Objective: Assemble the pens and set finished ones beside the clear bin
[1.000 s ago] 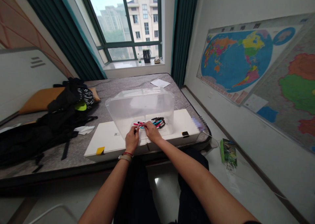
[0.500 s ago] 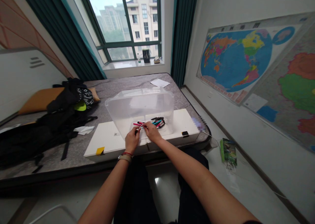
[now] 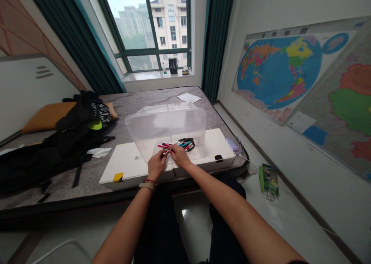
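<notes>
My left hand (image 3: 156, 164) is closed, thumb and fingers pinching a thin pale pen (image 3: 167, 152). Beside it, my right hand (image 3: 180, 155) has its fingertips closed on the same pen, so the two hands almost meet. Just beyond the fingers lies a heap of pens (image 3: 187, 143) in pink, teal, black and white, partly hidden by my right hand. A clear plastic box (image 3: 165, 121) surrounds the heap at the back and sides. Under it are white flat boxes (image 3: 123, 159) with a yellow tab on the left and a black one on the right.
The boxes rest on a grey mattress (image 3: 121, 101). A black backpack (image 3: 52, 159) and a cap lie at left, with white paper (image 3: 188, 97) at the back. A cable runs from the right edge to the floor, near a green package (image 3: 269, 181). Maps hang on the right wall.
Both hands stay at the pens with only slight finger movement; the pen between them has tilted a little. The whole view has shifted slightly.
</notes>
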Demonstrator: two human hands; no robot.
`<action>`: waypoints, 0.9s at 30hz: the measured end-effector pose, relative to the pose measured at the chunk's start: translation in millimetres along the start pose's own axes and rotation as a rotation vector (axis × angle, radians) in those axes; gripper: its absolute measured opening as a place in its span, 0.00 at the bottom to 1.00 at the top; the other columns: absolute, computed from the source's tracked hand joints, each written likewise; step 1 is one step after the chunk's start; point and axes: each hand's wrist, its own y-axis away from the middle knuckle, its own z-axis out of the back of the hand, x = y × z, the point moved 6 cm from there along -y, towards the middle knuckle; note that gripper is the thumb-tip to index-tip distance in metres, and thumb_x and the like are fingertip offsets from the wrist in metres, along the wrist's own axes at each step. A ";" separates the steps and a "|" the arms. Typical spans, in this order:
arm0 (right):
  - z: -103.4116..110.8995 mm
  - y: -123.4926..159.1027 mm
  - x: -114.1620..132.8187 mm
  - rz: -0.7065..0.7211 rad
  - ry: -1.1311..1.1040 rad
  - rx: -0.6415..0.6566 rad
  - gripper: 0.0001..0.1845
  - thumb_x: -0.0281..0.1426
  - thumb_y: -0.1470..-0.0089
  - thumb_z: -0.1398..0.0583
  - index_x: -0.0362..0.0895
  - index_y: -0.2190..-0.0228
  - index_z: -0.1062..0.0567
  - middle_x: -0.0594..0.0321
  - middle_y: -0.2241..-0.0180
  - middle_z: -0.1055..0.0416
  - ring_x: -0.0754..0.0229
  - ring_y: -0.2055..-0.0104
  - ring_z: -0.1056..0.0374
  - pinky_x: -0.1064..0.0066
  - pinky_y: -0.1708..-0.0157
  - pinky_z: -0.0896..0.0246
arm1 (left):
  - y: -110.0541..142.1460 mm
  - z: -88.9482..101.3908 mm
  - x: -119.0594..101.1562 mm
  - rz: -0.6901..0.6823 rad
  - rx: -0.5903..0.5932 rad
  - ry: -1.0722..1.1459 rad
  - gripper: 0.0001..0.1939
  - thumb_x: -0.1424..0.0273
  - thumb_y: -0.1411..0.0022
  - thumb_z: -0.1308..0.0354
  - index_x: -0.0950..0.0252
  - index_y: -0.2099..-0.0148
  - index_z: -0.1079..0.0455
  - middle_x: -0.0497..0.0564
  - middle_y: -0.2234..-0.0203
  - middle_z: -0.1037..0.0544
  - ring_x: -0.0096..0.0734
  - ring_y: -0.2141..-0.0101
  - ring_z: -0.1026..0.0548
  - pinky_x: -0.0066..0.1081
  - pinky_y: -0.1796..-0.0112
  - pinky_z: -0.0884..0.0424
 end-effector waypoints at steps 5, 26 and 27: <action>-2.9 -4.6 -2.5 -0.025 -0.007 0.016 0.09 0.25 0.41 0.42 0.42 0.59 0.25 0.56 0.60 0.25 0.57 0.57 0.29 0.66 0.52 0.37 | 0.6 1.3 -1.1 -0.006 -0.010 -0.026 0.15 0.59 0.33 0.50 0.56 0.51 0.28 0.50 0.69 0.19 0.35 0.68 0.23 0.27 0.69 0.39; 49.7 -48.8 5.5 0.034 0.640 0.799 0.11 0.21 0.64 0.30 0.46 0.75 0.21 0.61 0.72 0.25 0.55 0.69 0.29 0.71 0.71 0.41 | 1.7 6.3 1.2 0.059 -0.044 -0.033 0.16 0.61 0.30 0.55 0.58 0.47 0.32 0.53 0.67 0.20 0.39 0.69 0.23 0.29 0.70 0.39; 47.5 -45.7 5.2 0.063 0.671 0.802 0.11 0.20 0.63 0.31 0.47 0.75 0.21 0.60 0.70 0.24 0.55 0.68 0.29 0.71 0.71 0.41 | 1.5 6.2 2.0 0.065 -0.043 -0.032 0.16 0.61 0.31 0.54 0.58 0.47 0.31 0.53 0.67 0.20 0.39 0.68 0.23 0.29 0.70 0.39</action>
